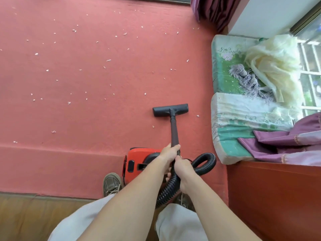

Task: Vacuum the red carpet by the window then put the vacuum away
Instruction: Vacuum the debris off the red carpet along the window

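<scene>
The red carpet [86, 122] fills the floor ahead, dotted with several small white scraps [74, 30]. A red canister vacuum [137, 162] sits at the carpet's near edge by my feet. Its dark wand [174, 131] runs forward to a black floor head [170, 109] lying flat on the carpet. My left hand [169, 153] grips the wand's lower end. My right hand [184, 171] sits just behind it, closed on the black ribbed hose [205, 164], which loops to the right.
A window seat with green cushions [231, 101], a cream fabric heap [272, 66] and purple curtain cloth [295, 143] lies to the right above a red-brown wooden base [271, 197]. A purple curtain [213, 11] hangs at the far corner. Wood floor [34, 218] borders the carpet behind me.
</scene>
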